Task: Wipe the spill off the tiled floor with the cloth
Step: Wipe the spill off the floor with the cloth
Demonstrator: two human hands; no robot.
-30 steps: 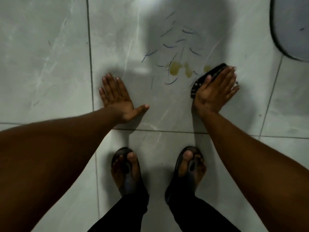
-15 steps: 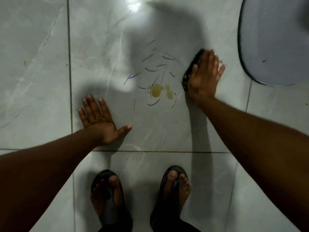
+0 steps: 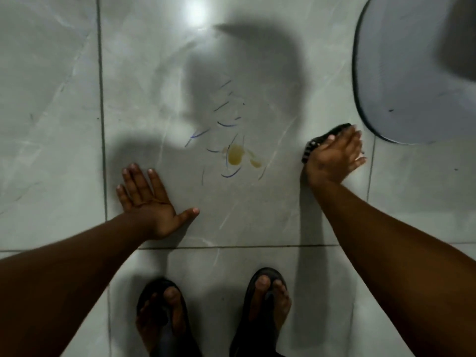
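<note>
R hand (image 3: 332,157) flat, pressing cloth (image 3: 323,140) down, beside spill (image 3: 235,155), not on it. L hand (image 3: 146,202) open, empty. Risk: I smear the spill wider w/ fast pass.

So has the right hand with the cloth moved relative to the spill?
Yes. The right hand and cloth slid right, away from the yellow spill.

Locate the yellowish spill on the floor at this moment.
In the head view the yellowish spill lies mid-tile among blue pen marks, between the flat left hand and the right hand pressing the dark cloth.
</note>
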